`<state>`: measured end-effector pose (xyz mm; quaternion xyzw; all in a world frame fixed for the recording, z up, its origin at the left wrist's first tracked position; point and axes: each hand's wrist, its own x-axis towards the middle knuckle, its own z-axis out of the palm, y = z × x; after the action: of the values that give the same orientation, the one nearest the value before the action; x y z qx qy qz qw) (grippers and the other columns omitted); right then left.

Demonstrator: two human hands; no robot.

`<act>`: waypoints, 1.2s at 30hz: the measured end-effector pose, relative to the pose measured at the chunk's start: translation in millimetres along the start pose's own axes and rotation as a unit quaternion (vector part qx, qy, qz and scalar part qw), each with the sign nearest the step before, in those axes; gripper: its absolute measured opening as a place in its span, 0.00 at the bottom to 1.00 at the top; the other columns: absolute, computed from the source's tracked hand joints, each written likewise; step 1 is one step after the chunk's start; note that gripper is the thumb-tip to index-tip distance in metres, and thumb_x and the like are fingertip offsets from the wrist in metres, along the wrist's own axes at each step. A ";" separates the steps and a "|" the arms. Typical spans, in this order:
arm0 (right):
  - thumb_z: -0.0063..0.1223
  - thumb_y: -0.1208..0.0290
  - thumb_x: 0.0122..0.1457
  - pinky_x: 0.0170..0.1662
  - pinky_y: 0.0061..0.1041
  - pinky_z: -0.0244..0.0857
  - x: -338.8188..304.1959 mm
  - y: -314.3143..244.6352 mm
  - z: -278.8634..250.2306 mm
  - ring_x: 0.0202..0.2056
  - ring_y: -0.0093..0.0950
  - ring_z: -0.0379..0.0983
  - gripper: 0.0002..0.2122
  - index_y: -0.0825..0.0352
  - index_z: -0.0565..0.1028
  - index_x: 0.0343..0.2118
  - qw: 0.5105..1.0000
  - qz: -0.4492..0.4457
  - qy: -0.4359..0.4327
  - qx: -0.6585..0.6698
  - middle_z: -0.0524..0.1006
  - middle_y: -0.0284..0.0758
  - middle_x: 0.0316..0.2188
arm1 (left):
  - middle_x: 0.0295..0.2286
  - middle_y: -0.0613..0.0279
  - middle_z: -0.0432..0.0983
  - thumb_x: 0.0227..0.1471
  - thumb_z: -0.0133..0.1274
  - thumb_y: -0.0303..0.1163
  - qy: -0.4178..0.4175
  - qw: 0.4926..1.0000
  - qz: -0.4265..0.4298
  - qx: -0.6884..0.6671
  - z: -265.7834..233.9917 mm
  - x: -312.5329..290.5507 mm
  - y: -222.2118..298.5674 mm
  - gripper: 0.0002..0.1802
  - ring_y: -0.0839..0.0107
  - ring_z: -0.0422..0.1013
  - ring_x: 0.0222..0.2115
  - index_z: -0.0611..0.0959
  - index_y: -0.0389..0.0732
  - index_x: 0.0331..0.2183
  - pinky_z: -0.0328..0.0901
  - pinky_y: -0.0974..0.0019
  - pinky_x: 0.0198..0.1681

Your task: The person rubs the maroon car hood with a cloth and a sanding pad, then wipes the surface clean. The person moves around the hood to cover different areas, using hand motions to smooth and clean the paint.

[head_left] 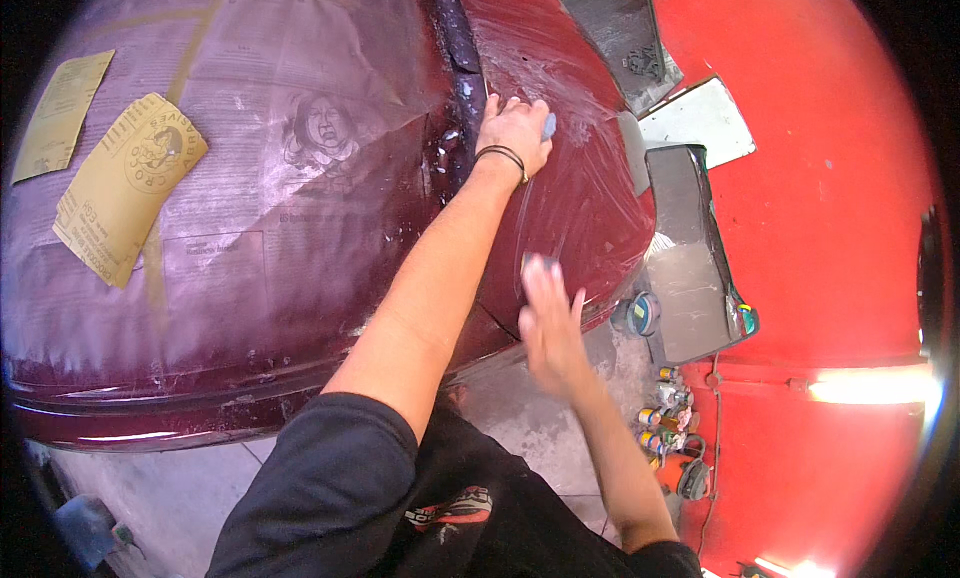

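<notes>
Blue-grey shows at the thumb side of the left grip (514, 138), where one end of a small piece (549, 127) peeks out past the hand. The fingers are bent and closed down on it, palm toward the surface, so most of the piece is hidden; its visible end looks taller than wide, but I cannot tell its full long axis.

Beneath this grip lies the smeared maroon panel (585, 193), the surface everything here hinges on, as I judge it. Its long axis runs from the far side back toward the person, and its near end swells to the right. The left grip sits by its left edge, so most of the panel's breadth spreads to the right of that grip.

Nearer the person, the right grip (552, 333) is over the panel's near end, its fingers stretched out and blurred. Something dark shows at the fingertips; I cannot tell whether it is held, nor whether the hand touches the panel. For that near stretch the right grip is closer; for the middle, the left.

Further left, past the dark seam (462, 88), stretches a broad paper-masked surface (300, 188) carrying two tan sheets, one at the far left (62, 118) and a wider one (132, 188) beside it. On the right, beyond the panel, a dark tray-like piece (690, 263) and a white board (698, 128) lie against red.
</notes>
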<state>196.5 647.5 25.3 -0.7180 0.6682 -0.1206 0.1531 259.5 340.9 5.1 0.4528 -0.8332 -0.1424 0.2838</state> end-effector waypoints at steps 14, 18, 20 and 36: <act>0.29 0.50 0.79 0.74 0.73 0.28 94.1 93.6 -5.7 0.80 0.46 0.40 0.30 0.55 0.54 0.78 0.991 0.119 0.057 0.007 0.50 0.36 0.80 | 0.47 0.46 0.82 0.59 0.61 0.46 -0.026 0.999 0.042 -0.016 3.4 2.4 8.1 0.24 0.50 0.76 0.54 0.80 0.44 0.52 0.64 0.50 0.65; 0.26 0.55 0.79 0.74 0.73 0.27 -27.5 -24.5 13.0 0.79 0.50 0.41 0.29 0.59 0.54 0.78 0.998 -0.041 -0.037 0.026 0.50 0.39 0.80 | 0.50 0.49 0.83 0.60 0.60 0.46 -0.042 0.998 0.034 0.006 3.1 4.5 -1.7 0.24 0.55 0.75 0.58 0.78 0.43 0.53 0.59 0.50 0.70; 0.25 0.54 0.80 0.74 0.73 0.27 -16.8 0.7 4.9 0.80 0.49 0.40 0.29 0.58 0.53 0.79 0.998 -0.019 -0.051 -0.022 0.50 0.38 0.80 | 0.50 0.49 0.83 0.61 0.60 0.46 -0.042 0.998 0.038 0.009 4.5 0.9 -1.3 0.24 0.55 0.75 0.58 0.78 0.43 0.53 0.59 0.50 0.70; 0.36 0.59 0.78 0.74 0.73 0.32 1.3 20.9 2.3 0.79 0.48 0.42 0.29 0.57 0.54 0.78 0.999 -0.006 0.003 -0.044 0.51 0.38 0.80 | 0.49 0.46 0.82 0.61 0.58 0.47 -0.033 0.999 0.042 0.008 4.0 7.5 -3.5 0.25 0.50 0.77 0.54 0.79 0.43 0.54 0.61 0.48 0.67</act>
<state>178.2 645.1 15.1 -0.7280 0.6688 -0.0942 0.1179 256.3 332.6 2.7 0.4151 -0.8613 -0.1389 0.2581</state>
